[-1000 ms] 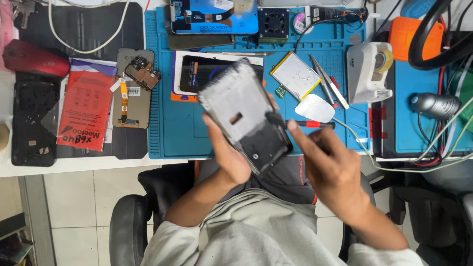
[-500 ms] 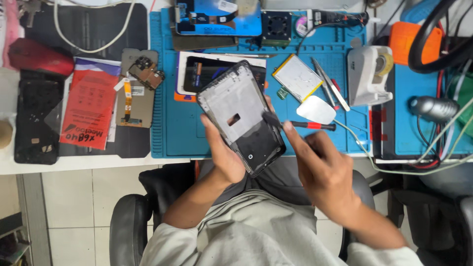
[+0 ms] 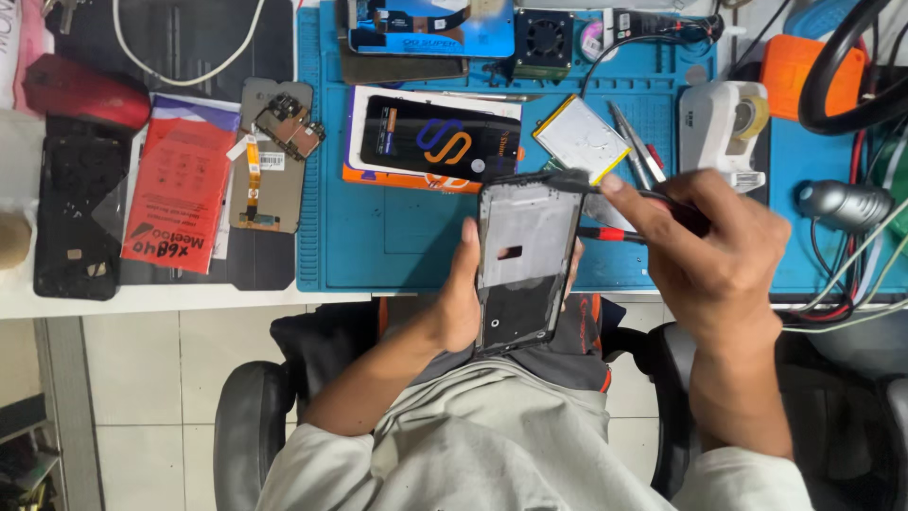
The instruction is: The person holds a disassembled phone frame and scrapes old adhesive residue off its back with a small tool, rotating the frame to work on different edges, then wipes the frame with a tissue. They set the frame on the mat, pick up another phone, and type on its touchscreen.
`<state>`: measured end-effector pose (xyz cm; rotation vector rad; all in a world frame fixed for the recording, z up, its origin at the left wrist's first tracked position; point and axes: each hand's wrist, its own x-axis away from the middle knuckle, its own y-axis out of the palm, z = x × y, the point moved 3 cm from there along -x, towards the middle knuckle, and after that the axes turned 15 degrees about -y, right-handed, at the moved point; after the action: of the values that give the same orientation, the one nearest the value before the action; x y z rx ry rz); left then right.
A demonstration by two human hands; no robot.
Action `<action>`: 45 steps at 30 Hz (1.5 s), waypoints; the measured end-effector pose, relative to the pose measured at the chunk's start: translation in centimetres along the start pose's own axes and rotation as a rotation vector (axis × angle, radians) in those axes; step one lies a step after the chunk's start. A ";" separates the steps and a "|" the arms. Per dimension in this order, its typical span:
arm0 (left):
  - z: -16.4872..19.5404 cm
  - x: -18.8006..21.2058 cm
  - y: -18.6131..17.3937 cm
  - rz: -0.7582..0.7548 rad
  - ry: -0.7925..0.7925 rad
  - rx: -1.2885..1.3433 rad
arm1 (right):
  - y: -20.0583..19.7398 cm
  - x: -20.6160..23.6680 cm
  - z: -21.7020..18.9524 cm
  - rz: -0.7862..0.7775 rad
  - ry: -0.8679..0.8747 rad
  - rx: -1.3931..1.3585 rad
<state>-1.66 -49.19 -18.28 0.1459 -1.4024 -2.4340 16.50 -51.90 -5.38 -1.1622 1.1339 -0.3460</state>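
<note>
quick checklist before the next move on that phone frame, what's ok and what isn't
1. Left hand has a firm hold on the phone frame: ok, fingers wrap both long edges.
2. Right hand has the dark tool at the frame's top edge: ok.
3. Tool tip seated on the frame: cannot tell, blurred.
4. Frame supported from below: not ok, it is held above the lap, off the blue mat.
5. Battery and tweezers out of the way: ok, lying on the mat behind.
</note>
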 end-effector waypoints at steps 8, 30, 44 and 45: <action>1.0 0.5 -0.4 0.088 -0.149 -0.007 | -2.3 -3.3 0.5 -0.106 -0.113 0.073; 0.9 0.0 -0.3 -0.023 -0.165 -0.087 | -2.0 -1.8 -0.2 -0.082 -0.083 0.069; 5.3 0.0 -0.6 0.198 0.170 -0.061 | -0.5 3.4 -2.5 -0.310 0.078 -0.086; 5.7 0.1 -0.4 0.204 0.213 -0.050 | -0.4 3.4 -2.7 -0.319 0.057 -0.121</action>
<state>-3.26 -44.35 -15.73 0.2312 -1.2010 -2.2120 15.85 -56.03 -6.69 -1.4520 1.0286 -0.5645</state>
